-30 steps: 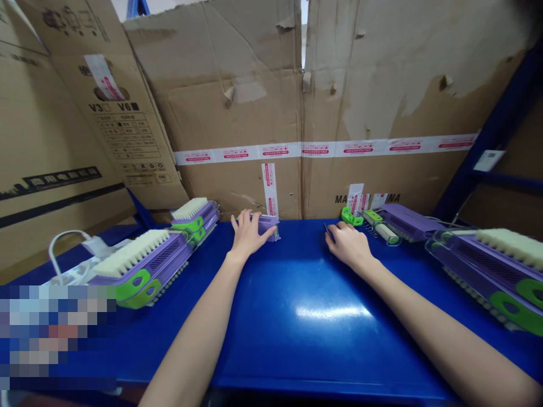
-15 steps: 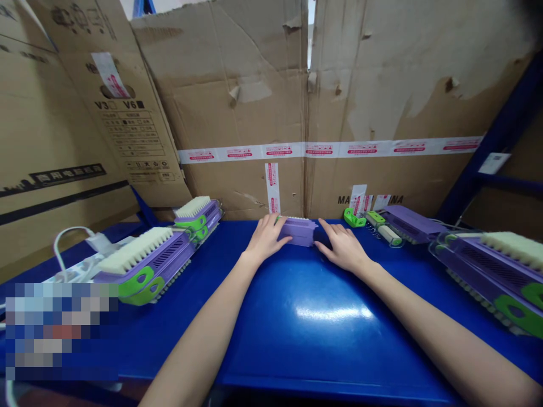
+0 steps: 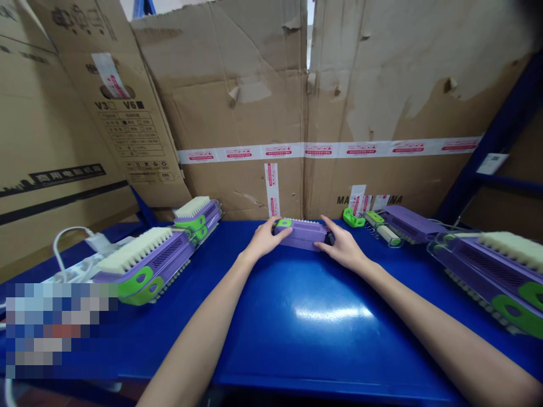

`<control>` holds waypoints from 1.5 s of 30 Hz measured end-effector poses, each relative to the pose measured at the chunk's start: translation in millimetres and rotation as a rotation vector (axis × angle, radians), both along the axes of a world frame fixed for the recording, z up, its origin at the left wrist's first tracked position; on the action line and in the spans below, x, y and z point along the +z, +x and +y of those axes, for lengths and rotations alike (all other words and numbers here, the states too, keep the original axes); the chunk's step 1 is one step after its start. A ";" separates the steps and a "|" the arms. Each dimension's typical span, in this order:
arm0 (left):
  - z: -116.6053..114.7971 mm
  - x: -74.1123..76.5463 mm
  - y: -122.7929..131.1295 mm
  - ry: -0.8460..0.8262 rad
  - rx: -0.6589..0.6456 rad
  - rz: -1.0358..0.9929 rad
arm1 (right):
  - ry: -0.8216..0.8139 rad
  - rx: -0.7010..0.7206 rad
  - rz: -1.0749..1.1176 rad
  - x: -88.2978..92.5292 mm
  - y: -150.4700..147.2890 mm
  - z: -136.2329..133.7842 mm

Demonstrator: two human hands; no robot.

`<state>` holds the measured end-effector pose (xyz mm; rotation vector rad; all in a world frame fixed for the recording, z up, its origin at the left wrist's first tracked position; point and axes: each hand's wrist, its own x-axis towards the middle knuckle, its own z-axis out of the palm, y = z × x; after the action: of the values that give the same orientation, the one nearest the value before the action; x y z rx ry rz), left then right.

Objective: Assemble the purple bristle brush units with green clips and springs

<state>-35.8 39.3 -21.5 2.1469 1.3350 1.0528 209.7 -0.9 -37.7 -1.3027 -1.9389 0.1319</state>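
A purple plastic brush body [image 3: 302,233] with a green tab at its left end lies flat on the blue table [image 3: 297,328], near the back wall. My left hand [image 3: 265,240] grips its left end with curled fingers. My right hand [image 3: 343,246] holds its right end, thumb on top. Both forearms reach forward from the near edge.
Finished purple and green brushes with white bristles lie at the left [image 3: 142,263] and right [image 3: 496,265]. Loose green parts [image 3: 353,217], a small roller [image 3: 388,233] and a purple shell [image 3: 407,222] sit at the back right. Cardboard sheets [image 3: 254,113] wall the table. A white cable [image 3: 70,240] lies at far left.
My left hand slid the purple body from the back left to the middle. My right hand came in from the right and took its other end; the body now lies flat with its green tab showing.
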 end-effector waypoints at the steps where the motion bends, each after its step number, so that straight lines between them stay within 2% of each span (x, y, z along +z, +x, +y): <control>1: 0.7 1.3 0.5 -0.049 -0.002 -0.066 | 0.025 0.000 -0.029 -0.3 0.1 0.3; 6: 0.9 9.9 -3.5 -0.298 -0.136 -0.275 | 0.156 0.014 -0.178 0.7 -1.0 -1.1; 9: -0.3 12.7 -7.3 -0.382 -0.166 -0.329 | 0.184 0.009 -0.222 3.1 -1.9 -4.0; 16: -1.0 12.2 -8.9 -0.398 -0.148 -0.256 | 0.187 -0.003 -0.246 3.1 -1.6 -6.5; 19: -1.3 11.0 -9.6 -0.429 -0.193 -0.261 | 0.182 0.015 -0.237 1.5 -1.0 -5.7; 22: -0.9 8.3 -10.3 -0.466 -0.271 -0.345 | 0.175 0.022 -0.230 0.4 -0.2 -4.9; 25: -0.8 5.9 -9.9 -0.478 -0.295 -0.400 | 0.163 0.021 -0.229 0.1 0.6 -4.1; 32: -3.7 8.8 -7.6 -0.534 -0.307 -0.377 | 0.105 0.057 -0.226 2.4 2.0 -6.0; 45: 2.6 10.1 -17.2 -0.533 -0.395 -0.297 | 0.108 0.151 -0.261 7.4 -0.9 -11.1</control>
<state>-53.0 41.8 -11.4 1.6791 0.8762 0.7176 208.8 -11.9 -30.3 -1.1469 -2.2331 -0.0717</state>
